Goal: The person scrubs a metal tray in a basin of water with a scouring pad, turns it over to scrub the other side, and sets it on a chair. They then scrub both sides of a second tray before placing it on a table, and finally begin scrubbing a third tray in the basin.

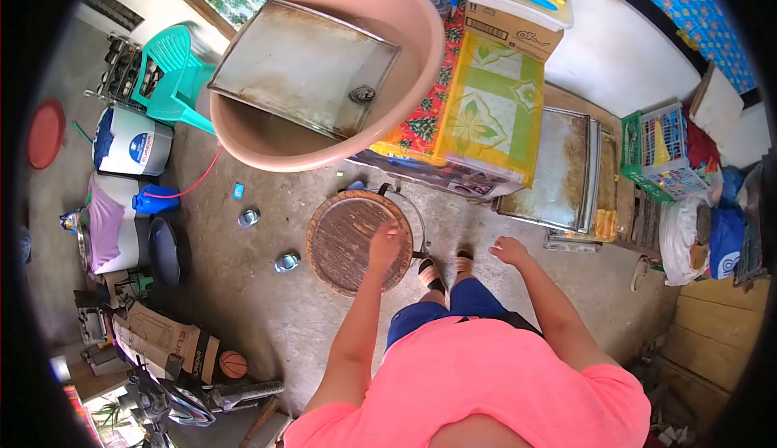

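Observation:
My left hand (386, 242) hangs above a round wooden stool top (344, 242), its fingers loosely bent and nothing in them. Out over the floor to the right, my right hand (508, 251) is empty too, with its fingers partly curled and apart. A large pink basin (324, 157) stands beyond the stool. Propped across it is a stained metal tray (299, 63), and a dark scouring pad (362, 93) rests on that tray near its right corner. Another stained metal tray (550, 169) lies to the right of the cloth-covered table.
Yellow-green cloth (494, 108) covers the table, with a cardboard box (514, 33) at its back. A green chair (174, 76), a white washing machine (137, 144) and a blue jug (158, 199) stand left. Slippers (286, 263) lie on the floor. Crates (660, 148) and bags are right.

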Motion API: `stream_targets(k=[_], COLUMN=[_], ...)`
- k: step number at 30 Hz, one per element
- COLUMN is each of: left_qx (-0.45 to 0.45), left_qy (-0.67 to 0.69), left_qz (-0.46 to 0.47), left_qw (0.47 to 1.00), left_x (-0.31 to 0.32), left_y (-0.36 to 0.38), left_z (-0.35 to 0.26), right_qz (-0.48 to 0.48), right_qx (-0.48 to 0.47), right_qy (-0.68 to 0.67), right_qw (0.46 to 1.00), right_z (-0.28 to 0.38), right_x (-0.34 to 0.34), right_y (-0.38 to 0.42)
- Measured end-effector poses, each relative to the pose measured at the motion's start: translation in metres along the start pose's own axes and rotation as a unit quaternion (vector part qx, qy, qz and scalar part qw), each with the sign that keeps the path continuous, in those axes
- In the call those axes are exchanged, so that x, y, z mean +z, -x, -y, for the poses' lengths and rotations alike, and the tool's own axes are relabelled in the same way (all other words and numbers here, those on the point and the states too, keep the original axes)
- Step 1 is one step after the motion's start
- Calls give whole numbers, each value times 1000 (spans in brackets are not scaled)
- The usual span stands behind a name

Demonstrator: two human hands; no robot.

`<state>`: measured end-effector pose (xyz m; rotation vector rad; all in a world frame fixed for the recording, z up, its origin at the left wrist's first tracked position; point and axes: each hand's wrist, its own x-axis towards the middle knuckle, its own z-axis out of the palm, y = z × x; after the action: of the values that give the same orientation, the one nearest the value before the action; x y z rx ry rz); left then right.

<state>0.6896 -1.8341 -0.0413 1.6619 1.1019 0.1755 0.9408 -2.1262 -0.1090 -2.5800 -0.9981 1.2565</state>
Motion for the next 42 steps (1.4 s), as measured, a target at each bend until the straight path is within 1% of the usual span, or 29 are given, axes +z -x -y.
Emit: stream_targets(k=[1, 2, 4, 7, 11, 13, 14, 17, 18, 20, 21, 23, 24, 25, 27, 28, 31, 32, 34, 35, 36, 37, 38, 39, 40, 41, 42], left_qx=[-37, -40, -45, -32, -80, -95, -124, -141, -186, -261, -297, -335, -344, -353, -315, -294, -295, -289, -276, -270, -264, -258, -242, -235, -230, -223, -238], left_qy=[19, 35, 68, 19, -31, -76, -60, -105, -155, -149, -147, -124, -104, -84, -48, -33, -32, -2, 66, 77, 89, 102, 174, 195, 217, 242, 219], left_qz=[-42, -62, -108, -177, -238, -260, -235, -291, -280, -336, -361, -365, -365, -365, -354, -347, -289, -278, -258, -247, -237, -227, -193, -191, -188, -185, -184], left_qw=[998, 997, 991, 984, 967, 958, 962, 941, 929, 893, 872, 860, 859, 857, 879, 890, 910, 916, 924, 927, 931, 933, 935, 933, 930, 926, 928], left_x=[-12, -22, -44, -59, -83, -95, -104, -116, -124, -130, -133, -144, -150, -156, -159, -167, -175, -179, -182, -184, -188, -192, -195, -196, -195, -194, -193], left_y=[-4, -6, -8, -21, -28, -29, -31, -42, -42, -36, -34, -33, -33, -33, -35, -41, -40, -40, -49, -51, -55, -59, -63, -64, -63, -68, -71], left_z=[4, 8, -1, 23, 42, 52, 55, 85, 83, 68, 64, 89, 102, 117, 171, 186, 176, 178, 190, 194, 190, 193, 196, 201, 206, 208, 199], right_qz=[-4, -20, -16, 4, 40, 81, 101, 117, 122, 134, 131, 120, 137, 121, 87, 99, 109, 138, 99, 84, 52, 72, 92, 112, 75, 56, 34], right_qx=[-25, -63, -111, -164, -223, -222, -221, -245, -216, -156, -148, -133, -111, -98, -70, -67, -38, -25, -2, 8, 12, 18, 24, 33, 62, 60, 56], right_qy=[0, 0, 3, 23, 35, 1, -16, -42, -65, -110, -121, -143, -156, -162, -176, -187, -235, -251, -264, -267, -295, -305, -315, -326, -319, -332, -341], right_qw=[1000, 998, 994, 986, 973, 972, 970, 961, 966, 973, 973, 973, 972, 975, 978, 975, 965, 958, 960, 960, 954, 949, 944, 938, 943, 940, 938], right_z=[13, 26, 52, 97, 151, 172, 181, 190, 200, 220, 225, 234, 241, 245, 249, 250, 256, 259, 261, 260, 252, 255, 255, 256, 264, 267, 265], right_x=[-2, -4, -4, -11, -13, -11, -9, 22, 17, 4, 7, 11, 6, 8, 21, 23, 34, 28, 32, 40, 59, 59, 55, 53, 49, 58, 68], right_y=[-4, -7, -21, -41, -60, -68, -71, -98, -96, -80, -81, -85, -84, -86, -91, -95, -102, -100, -107, -108, -121, -118, -117, -113, -105, -104, -111])
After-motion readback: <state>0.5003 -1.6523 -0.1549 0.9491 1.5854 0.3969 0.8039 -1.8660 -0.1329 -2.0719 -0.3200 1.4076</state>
